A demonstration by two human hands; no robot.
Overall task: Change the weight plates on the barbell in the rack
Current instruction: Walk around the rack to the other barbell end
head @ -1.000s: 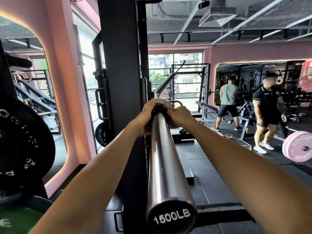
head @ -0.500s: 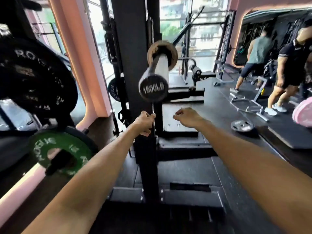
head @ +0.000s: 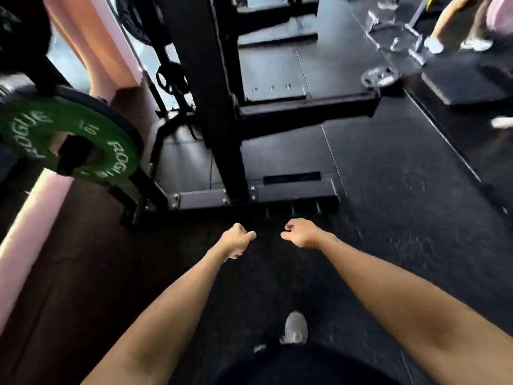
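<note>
Both hands dropped from barbell: left hand (head: 236, 240), right hand (head: 301, 235) empty.

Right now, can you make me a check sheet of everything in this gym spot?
Surface: black rubber gym floor.
Job's things: round green weight plate on a storage peg; black steel rack upright; barbell not in view.
Clutter: small grey metal plate lying flat on the floor.
Grippers: left hand and right hand loosely curled, holding nothing.
Cables: nothing seen.
Surroundings: pink wall; another person's legs; own grey shoe.
</note>
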